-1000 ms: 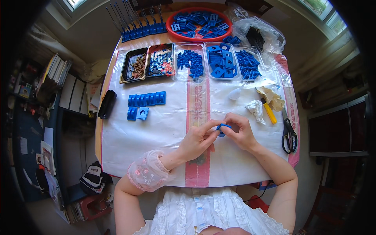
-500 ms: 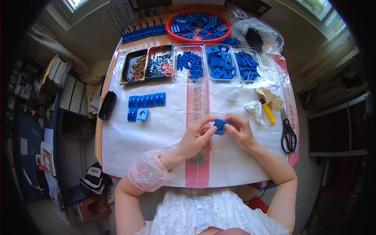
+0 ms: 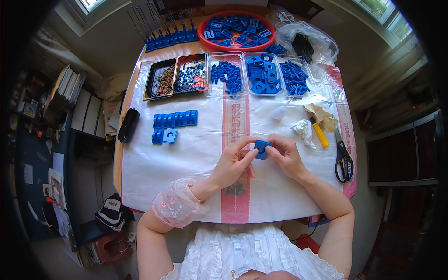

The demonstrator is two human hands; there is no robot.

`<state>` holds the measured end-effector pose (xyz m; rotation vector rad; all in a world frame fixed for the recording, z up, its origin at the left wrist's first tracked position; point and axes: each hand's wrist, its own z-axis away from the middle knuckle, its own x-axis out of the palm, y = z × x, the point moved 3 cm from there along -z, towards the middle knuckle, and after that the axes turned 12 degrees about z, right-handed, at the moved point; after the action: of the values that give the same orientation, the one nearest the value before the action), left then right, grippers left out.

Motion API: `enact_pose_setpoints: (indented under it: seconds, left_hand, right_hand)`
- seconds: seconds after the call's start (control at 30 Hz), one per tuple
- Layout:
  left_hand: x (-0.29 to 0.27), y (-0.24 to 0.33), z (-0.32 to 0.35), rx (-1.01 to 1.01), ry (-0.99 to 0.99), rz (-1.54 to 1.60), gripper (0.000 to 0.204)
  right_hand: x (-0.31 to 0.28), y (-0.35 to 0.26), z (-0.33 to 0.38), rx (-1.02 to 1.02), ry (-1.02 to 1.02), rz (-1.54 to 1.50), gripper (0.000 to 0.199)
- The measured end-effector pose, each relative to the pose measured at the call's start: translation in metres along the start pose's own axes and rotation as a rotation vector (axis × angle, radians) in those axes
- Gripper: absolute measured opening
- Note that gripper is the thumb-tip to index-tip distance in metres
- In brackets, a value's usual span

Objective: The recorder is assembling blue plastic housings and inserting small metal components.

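Observation:
My left hand (image 3: 233,163) and my right hand (image 3: 285,156) meet over the middle of the table, both pinching one small blue plastic block (image 3: 262,149) between their fingertips. The block is held just above the white plastic table cover (image 3: 196,154). To the left lies a row of finished blue blocks (image 3: 175,119) with two more blue blocks (image 3: 164,136) below it.
Along the far side stand trays of screws (image 3: 159,79), nuts (image 3: 191,77) and blue parts (image 3: 261,74), with a red bowl (image 3: 238,29) of blue parts behind. Scissors (image 3: 344,158), a yellow-handled tool (image 3: 319,134) and crumpled tissue (image 3: 303,129) lie at the right. A black case (image 3: 128,125) sits at the left edge.
Both hands stay together at the table's middle. The blue block has been turned a little between the fingertips; the hands shifted slightly.

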<state>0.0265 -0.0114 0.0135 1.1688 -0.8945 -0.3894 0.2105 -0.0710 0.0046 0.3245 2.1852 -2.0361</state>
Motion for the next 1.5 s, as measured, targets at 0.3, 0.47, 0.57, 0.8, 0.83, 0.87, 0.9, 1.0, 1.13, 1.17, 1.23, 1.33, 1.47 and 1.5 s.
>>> enact_pose_setpoints:
  seconds: [0.3, 0.47, 0.57, 0.8, 0.83, 0.87, 0.9, 1.0, 1.13, 1.17, 1.23, 1.33, 1.47, 1.5]
  left_hand:
    - [0.001, -0.002, 0.000, -0.013, -0.023, 0.030, 0.032]
    - [0.002, -0.002, 0.000, -0.002, -0.033, 0.044, 0.032]
    - [0.003, 0.000, 0.000, -0.003, -0.021, 0.029, 0.033]
    - [0.003, 0.000, 0.000, 0.036, 0.011, -0.035, 0.033]
    - [0.001, -0.001, 0.000, 0.038, 0.011, -0.033, 0.033]
    - [0.001, -0.001, 0.000, 0.041, 0.011, -0.030, 0.033]
    - [0.001, -0.001, -0.001, 0.037, 0.014, -0.023, 0.033]
    - [0.001, -0.001, -0.001, 0.014, 0.022, 0.000, 0.033]
    - [-0.003, -0.006, -0.002, -0.011, 0.028, 0.007, 0.032]
    - [-0.003, -0.007, -0.002, -0.010, 0.029, 0.004, 0.032]
    - [-0.002, -0.006, -0.002, 0.007, 0.028, -0.006, 0.032]
    - [0.000, -0.003, -0.001, 0.018, 0.036, -0.043, 0.032]
    - [0.002, -0.001, -0.001, 0.021, 0.038, -0.036, 0.032]
    - [0.002, -0.001, -0.001, 0.021, 0.037, -0.045, 0.032]
  right_hand:
    - [-0.001, 0.000, 0.001, -0.022, -0.012, -0.001, 0.013]
    - [-0.001, 0.000, 0.001, -0.010, -0.008, -0.007, 0.014]
    - [-0.001, 0.001, 0.002, -0.018, -0.014, -0.013, 0.014]
    - [-0.003, 0.000, 0.000, -0.030, -0.010, 0.188, 0.016]
    - [-0.003, -0.001, 0.000, -0.022, -0.007, 0.190, 0.017]
    - [-0.003, -0.004, 0.000, -0.015, -0.005, 0.191, 0.018]
    - [-0.003, -0.006, 0.000, -0.009, -0.003, 0.193, 0.019]
    - [-0.004, -0.007, 0.001, 0.016, -0.012, 0.200, 0.018]
    - [-0.004, -0.004, 0.000, 0.007, -0.008, 0.209, 0.018]
    - [-0.004, -0.004, 0.000, -0.001, -0.009, 0.222, 0.018]
    - [-0.003, -0.005, -0.002, -0.037, -0.005, 0.262, 0.018]
    - [-0.002, -0.010, -0.003, -0.083, 0.002, 0.312, 0.019]
    - [-0.001, -0.010, -0.002, -0.063, 0.006, 0.282, 0.020]
    - [-0.001, -0.009, -0.003, -0.068, 0.011, 0.269, 0.020]
